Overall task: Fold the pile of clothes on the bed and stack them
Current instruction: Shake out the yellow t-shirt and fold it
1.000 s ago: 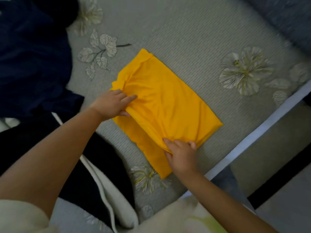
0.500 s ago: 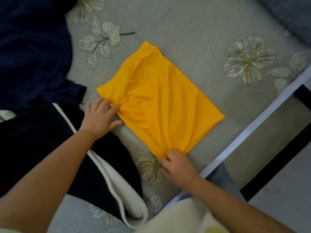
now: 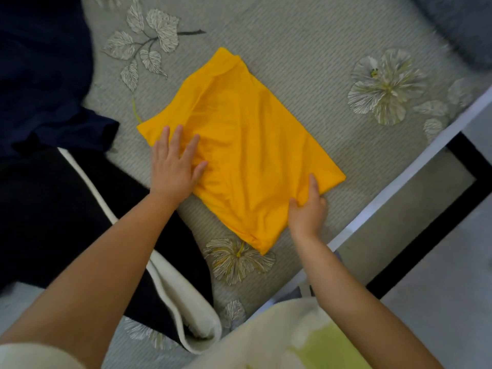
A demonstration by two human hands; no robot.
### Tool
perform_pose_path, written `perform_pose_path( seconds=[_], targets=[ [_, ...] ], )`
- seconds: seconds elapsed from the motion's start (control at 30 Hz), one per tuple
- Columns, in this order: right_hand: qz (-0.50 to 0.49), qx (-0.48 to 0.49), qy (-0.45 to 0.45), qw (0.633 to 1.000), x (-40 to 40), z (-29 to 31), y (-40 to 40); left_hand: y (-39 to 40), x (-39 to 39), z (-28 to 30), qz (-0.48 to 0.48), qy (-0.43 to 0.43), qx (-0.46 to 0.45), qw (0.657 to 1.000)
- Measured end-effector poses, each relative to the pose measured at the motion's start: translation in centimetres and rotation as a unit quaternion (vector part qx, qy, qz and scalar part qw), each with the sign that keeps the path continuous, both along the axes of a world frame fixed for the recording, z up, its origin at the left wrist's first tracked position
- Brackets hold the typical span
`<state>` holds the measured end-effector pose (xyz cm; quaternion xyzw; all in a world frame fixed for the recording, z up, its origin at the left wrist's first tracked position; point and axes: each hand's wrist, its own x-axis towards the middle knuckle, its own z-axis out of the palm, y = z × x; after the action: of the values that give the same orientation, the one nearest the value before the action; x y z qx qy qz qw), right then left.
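Observation:
A yellow garment point(image 3: 247, 145) lies folded into a rough rectangle on the grey flower-patterned bedspread point(image 3: 292, 49). My left hand point(image 3: 174, 166) lies flat on its left part, fingers straight and spread, pressing the cloth down. My right hand point(image 3: 307, 209) is at the garment's near right edge. Its thumb and forefinger lie on top of the cloth and its other fingers curl at the edge, holding it. A dark navy garment point(image 3: 40, 75) lies heaped at the left.
A black cloth with a cream border point(image 3: 170, 283) lies near left, under my left forearm. The bed's white edge point(image 3: 399, 179) runs diagonally at the right, with floor beyond it. A grey-blue cushion point(image 3: 463, 25) sits at the top right.
My left hand has moved from beside the garment onto its left part and now lies flat. My right hand has shifted from the near corner to the right edge. The garment lies flatter.

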<state>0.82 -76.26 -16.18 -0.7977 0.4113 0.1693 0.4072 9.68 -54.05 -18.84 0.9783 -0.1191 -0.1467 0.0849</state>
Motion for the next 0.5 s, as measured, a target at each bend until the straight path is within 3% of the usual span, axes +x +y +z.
perform_pose_path(
  seconds=[0.07, 0.17, 0.3, 0.4, 0.5],
  targets=[
    [-0.024, -0.003, -0.024, 0.999, 0.1, -0.3, -0.9, -0.8, 0.0, -0.6, -0.034, 0.009, 0.001, 0.999],
    [0.019, -0.061, -0.051, 0.997, 0.4, -0.5, -3.9, -2.5, -0.8, -0.4, -0.009, 0.073, 0.013, 0.997],
    [0.083, -0.111, -0.068, 0.988, 3.2, -0.5, -9.4, -6.4, -3.2, 0.9, 0.032, 0.152, 0.108, 0.982],
    [0.081, -0.159, -0.08, 0.981, 5.8, 0.0, -12.8, -8.2, -4.8, 1.8, 0.003, 0.083, 0.073, 0.994],
    [0.088, -0.193, -0.062, 0.975, 6.7, 0.3, -14.8, -7.7, -4.0, 1.6, 0.045, 0.025, 0.02, 0.998]
  ],
)
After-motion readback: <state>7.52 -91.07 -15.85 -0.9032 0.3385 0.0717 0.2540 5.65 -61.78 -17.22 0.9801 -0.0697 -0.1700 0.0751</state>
